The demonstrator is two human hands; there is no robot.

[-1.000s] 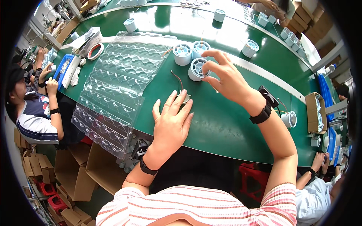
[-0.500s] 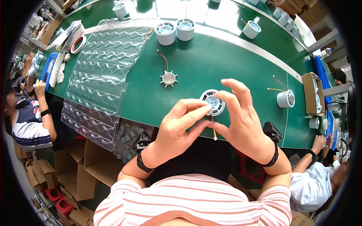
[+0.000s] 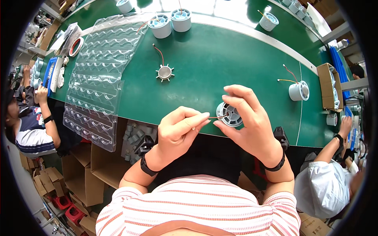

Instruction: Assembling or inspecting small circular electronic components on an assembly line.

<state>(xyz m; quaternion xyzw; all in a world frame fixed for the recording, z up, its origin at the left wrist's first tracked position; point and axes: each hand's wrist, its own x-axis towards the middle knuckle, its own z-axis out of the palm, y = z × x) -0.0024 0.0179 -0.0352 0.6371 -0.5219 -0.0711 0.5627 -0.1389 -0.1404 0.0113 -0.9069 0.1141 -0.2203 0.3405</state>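
My left hand pinches a thin reddish wire between thumb and fingertips, and the wire runs taut to the right. It enters the spoked centre of a light-blue round plastic housing. Around that housing's right side curls my right hand, thumb below and fingers above; part of the rim is hidden behind them. A small white connector end shows beneath my left fingers. Farther off to the left, a round metal disc with radial prongs lies on the green table, a red wire trailing from it.
Clear moulded plastic trays cover the table's left side. Two finished-looking housings stand at the back, another housing at the right beside a cardboard box. People sit at both sides. Open cartons stand below the left edge.
My left hand has drawn the wire leftward, from hanging down to nearly level. The housing has shifted slightly right with my right hand around it. The whole view has moved a little.
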